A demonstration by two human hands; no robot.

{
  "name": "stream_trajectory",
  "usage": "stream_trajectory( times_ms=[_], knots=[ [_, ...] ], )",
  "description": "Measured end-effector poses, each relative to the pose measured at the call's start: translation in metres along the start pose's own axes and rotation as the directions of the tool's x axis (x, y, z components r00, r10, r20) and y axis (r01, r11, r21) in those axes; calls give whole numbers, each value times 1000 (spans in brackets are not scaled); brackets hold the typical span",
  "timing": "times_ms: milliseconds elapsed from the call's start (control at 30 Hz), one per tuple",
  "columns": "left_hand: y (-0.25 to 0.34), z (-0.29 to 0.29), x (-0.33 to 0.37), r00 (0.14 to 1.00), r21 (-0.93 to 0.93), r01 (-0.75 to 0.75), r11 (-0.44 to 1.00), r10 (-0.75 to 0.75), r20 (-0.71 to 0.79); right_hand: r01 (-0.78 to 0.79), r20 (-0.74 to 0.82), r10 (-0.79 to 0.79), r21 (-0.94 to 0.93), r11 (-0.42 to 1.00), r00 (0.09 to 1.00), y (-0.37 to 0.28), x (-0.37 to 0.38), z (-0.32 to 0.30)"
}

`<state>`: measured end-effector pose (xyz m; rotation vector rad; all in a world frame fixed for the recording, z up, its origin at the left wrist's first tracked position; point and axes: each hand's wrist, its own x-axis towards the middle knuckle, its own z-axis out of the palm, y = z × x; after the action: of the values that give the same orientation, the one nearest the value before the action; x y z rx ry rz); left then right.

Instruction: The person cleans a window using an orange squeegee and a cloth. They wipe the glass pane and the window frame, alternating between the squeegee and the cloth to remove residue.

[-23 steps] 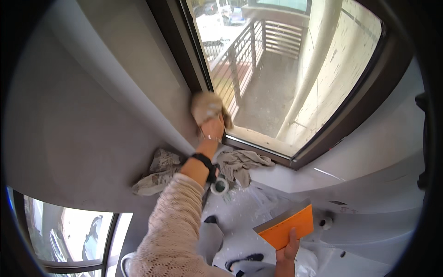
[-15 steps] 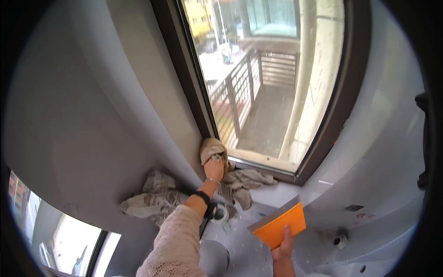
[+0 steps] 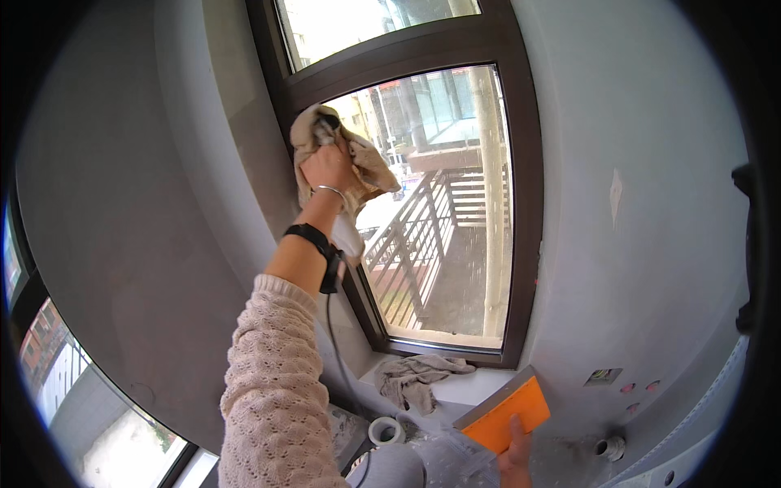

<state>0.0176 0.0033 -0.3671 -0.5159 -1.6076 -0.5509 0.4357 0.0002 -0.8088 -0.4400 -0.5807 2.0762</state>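
My left hand (image 3: 328, 169) is closed on a bunched beige cloth (image 3: 307, 134), which lies against the upper left of the window pane (image 3: 439, 211) and its dark brown frame (image 3: 521, 211). Part of the cloth hangs below my wrist. Lower down, my right hand (image 3: 514, 457) grips a flat orange rectangular tool (image 3: 511, 415) with a grey edge; its exact kind is unclear. The tool is held away from the glass, in front of the sill. A crumpled grey cloth (image 3: 416, 381) rests on the white windowsill (image 3: 460, 389) under the pane.
Below the sill stands a white pipe end (image 3: 386, 431), with another pipe stub (image 3: 610, 448) at the lower right. An electrical box opening (image 3: 603, 376) sits in the right wall. A dark cord (image 3: 338, 350) hangs beneath my left forearm. A curved grey wall (image 3: 122, 203) fills the left.
My left hand has carried the beige cloth from the lower left window corner up to the upper left. The right hand still holds the orange tool, slightly lower. The view has tilted upward.
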Motion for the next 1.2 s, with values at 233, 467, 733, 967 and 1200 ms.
stream_trajectory(
  times_ms=[233,467,733,967,1200],
  knots=[
    [-20,7,33,963,-39,-40,998,49,266,39,-82,-44,-64,997,996,-13,1,-5],
    [122,-39,-1,982,-516,92,852,7,188,11,22,-11,-8,1000,1000,-23,-11,8],
    [239,-20,-58,1000,-964,2,265,-27,-6,144,-12,-145,-61,988,989,-42,-12,8],
    [175,-53,-341,463,-778,285,560,630,623,183,54,-176,-169,969,983,-46,-47,6],
    [196,-24,-139,917,-933,130,335,318,242,168,-18,-174,-193,967,985,-45,-39,1]
  ],
)
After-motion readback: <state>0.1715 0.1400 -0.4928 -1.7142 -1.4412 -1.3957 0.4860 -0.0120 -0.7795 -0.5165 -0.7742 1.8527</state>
